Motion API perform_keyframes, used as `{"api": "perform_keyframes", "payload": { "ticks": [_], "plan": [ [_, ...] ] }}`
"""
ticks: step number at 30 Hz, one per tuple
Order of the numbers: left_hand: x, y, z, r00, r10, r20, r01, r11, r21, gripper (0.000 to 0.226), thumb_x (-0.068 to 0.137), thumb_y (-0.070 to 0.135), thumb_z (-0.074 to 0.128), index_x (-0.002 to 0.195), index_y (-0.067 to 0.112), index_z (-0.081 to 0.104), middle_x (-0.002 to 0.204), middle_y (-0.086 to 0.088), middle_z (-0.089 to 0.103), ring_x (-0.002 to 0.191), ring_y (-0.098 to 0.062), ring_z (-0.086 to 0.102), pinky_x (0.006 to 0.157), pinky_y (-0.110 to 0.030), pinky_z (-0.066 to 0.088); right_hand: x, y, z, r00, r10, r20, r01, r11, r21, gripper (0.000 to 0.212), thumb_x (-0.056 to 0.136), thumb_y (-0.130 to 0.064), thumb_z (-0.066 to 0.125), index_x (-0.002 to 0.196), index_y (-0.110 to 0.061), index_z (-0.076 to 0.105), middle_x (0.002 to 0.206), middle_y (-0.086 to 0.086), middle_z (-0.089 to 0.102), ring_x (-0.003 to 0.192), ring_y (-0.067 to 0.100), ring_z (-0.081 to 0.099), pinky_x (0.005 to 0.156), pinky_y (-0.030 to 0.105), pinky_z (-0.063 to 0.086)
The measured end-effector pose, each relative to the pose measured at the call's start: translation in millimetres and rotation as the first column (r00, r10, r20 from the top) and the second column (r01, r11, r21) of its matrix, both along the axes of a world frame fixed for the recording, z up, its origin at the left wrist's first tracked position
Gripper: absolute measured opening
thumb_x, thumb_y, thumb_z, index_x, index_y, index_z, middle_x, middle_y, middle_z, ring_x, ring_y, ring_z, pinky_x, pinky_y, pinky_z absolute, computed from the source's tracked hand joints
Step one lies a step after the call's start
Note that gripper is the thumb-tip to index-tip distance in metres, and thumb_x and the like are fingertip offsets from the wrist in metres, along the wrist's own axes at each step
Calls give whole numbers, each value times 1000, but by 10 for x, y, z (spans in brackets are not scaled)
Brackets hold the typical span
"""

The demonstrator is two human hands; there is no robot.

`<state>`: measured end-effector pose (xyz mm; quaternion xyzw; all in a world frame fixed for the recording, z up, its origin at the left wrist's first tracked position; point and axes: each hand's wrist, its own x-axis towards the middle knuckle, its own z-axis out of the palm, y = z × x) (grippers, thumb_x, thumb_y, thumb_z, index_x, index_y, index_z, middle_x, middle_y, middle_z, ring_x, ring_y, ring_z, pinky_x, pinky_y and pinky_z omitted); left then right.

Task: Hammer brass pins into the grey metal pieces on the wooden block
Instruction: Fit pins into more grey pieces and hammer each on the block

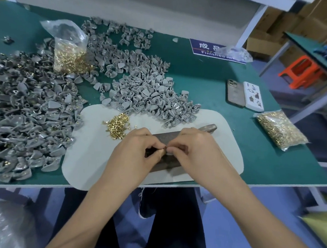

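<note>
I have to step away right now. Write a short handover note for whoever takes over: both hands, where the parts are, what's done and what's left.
Left hand and right hand: fingertips pinched together over the wooden block, apparently setting a small piece; what each one holds is too small to tell.
Block lies on the white mat. Hammer rests just behind the right hand, not held.
Loose brass pins sit on the mat behind the left hand. Grey metal pieces are piled behind the mat, with a second pile on the left.
Done: cannot be counted from here.
Left: seat the pin, pick up the hammer, drive it in, repeat.
</note>
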<state>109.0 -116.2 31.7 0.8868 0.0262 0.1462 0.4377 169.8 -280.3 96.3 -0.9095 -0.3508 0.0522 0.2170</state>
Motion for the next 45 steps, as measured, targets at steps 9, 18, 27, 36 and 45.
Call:
{"api": "perform_keyframes", "payload": {
  "ticks": [9,18,27,36,45],
  "plan": [
    [-7,3,39,1000,-3,-15,4,998,67,4,85,29,75,87,32,76,84,13,58,88,-6,53,74,-40,51,-55,4,-126,995,-91,41,88,994,69,9,88,-12,75,85,-16,83,73,3,63,75,19,56,73,32,40],
    [-8,28,32,998,-62,18,60,992,108,11,86,27,74,93,34,69,86,15,57,87,-2,49,75,-29,46,-81,-16,-214,986,-169,12,167,982,87,9,90,-21,73,88,-25,82,72,-6,58,73,15,55,73,28,39],
    [-30,-13,33,997,-72,30,66,983,171,9,89,21,72,97,26,72,88,11,54,90,-10,48,80,-37,48,-127,-54,-222,969,-241,-62,247,958,142,7,88,-29,71,90,-33,77,87,-12,72,85,8,63,76,38,55],
    [-36,-128,96,1000,19,14,-22,967,254,15,87,16,72,97,25,75,86,4,57,89,-20,54,78,-45,50,-3,-18,-228,994,-68,84,63,996,58,11,91,-16,67,90,-16,78,91,6,70,90,28,62,79,39,52],
    [-80,-217,138,994,105,40,-112,959,260,14,85,13,76,93,24,78,78,8,56,82,-17,55,77,-37,48,-9,-32,-237,995,-23,99,22,1000,8,17,94,-19,59,90,-17,76,91,8,66,88,29,59,72,36,45]
  ]
}}
